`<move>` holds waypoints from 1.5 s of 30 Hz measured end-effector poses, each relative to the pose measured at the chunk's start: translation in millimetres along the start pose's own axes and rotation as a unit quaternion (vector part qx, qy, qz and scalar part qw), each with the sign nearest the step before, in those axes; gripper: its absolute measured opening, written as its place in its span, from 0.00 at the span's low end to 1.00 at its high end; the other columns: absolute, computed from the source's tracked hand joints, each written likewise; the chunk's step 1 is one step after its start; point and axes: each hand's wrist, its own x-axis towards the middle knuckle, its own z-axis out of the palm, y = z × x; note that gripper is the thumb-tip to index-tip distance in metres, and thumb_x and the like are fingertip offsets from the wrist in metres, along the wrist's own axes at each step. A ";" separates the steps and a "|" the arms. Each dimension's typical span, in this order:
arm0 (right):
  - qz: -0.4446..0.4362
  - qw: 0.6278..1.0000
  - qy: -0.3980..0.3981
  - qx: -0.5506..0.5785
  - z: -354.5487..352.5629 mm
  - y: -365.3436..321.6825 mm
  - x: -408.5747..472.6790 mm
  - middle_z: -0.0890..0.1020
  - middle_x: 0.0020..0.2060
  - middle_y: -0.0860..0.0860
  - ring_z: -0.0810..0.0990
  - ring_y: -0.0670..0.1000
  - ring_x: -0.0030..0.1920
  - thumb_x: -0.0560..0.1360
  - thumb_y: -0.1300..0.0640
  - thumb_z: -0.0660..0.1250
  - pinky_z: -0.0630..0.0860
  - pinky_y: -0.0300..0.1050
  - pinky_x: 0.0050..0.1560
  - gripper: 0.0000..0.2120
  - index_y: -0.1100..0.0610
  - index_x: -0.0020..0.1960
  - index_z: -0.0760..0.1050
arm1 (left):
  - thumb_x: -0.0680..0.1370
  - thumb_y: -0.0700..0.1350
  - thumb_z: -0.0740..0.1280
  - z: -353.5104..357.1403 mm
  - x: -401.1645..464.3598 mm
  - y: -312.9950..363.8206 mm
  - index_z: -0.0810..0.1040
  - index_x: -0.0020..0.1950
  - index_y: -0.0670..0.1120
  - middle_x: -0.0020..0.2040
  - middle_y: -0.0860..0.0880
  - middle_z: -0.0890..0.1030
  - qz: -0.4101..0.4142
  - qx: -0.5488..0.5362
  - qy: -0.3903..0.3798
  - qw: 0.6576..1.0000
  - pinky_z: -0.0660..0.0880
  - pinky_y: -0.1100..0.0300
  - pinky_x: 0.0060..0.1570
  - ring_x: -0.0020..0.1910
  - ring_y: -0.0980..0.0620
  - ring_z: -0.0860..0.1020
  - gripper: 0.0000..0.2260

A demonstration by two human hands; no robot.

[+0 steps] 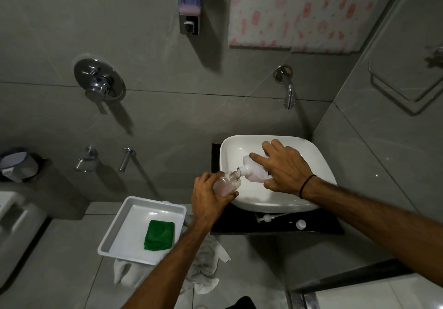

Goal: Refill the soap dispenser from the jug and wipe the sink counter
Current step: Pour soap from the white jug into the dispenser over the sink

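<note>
Over the white basin (318, 160), my left hand (211, 198) grips a clear soap dispenser bottle (227, 184) holding pink liquid, its neck uncapped and tilted to the right. My right hand (285, 167) holds a white jug (254, 170) tipped on its side, spout touching the bottle's mouth. The dispenser's pump head (266, 218) and the jug's white cap (300, 224) lie on the black counter (239, 227) in front of the basin. A folded green cloth (159, 235) rests in a white tray (119, 234) to the left.
A wall tap (289, 93) hangs above the basin. A wall-mounted soap dispenser (189, 4) sits higher up, a shower mixer (99, 83) to its left. A crumpled white towel (203, 268) lies on the floor under the tray. A toilet (14, 222) stands far left.
</note>
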 end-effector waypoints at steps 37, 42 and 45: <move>0.597 0.649 0.188 0.433 206.3 40.2 -194.3 0.77 0.61 0.54 0.76 0.49 0.58 0.60 0.51 0.82 0.71 0.26 0.50 0.37 0.56 0.65 0.73 | 0.57 0.40 0.86 106.9 -47.0 -70.8 0.81 0.52 0.45 0.50 0.44 0.84 -0.110 -0.020 -0.116 0.987 0.80 0.50 0.50 0.49 0.44 0.82 0.27; 0.631 0.619 0.203 0.421 238.9 46.9 -183.1 0.77 0.61 0.56 0.76 0.52 0.59 0.60 0.53 0.82 0.69 0.26 0.49 0.36 0.60 0.63 0.73 | 0.58 0.43 0.86 132.9 -46.7 -83.8 0.80 0.57 0.42 0.52 0.43 0.84 -0.140 0.016 -0.121 0.983 0.79 0.53 0.49 0.49 0.45 0.82 0.30; 0.624 0.618 0.207 0.432 252.0 49.2 -181.0 0.77 0.59 0.59 0.73 0.47 0.55 0.58 0.56 0.82 0.62 0.15 0.43 0.34 0.63 0.60 0.74 | 0.58 0.44 0.86 138.6 -48.5 -88.2 0.79 0.57 0.43 0.51 0.45 0.84 -0.136 0.013 -0.108 0.985 0.77 0.59 0.47 0.47 0.49 0.81 0.31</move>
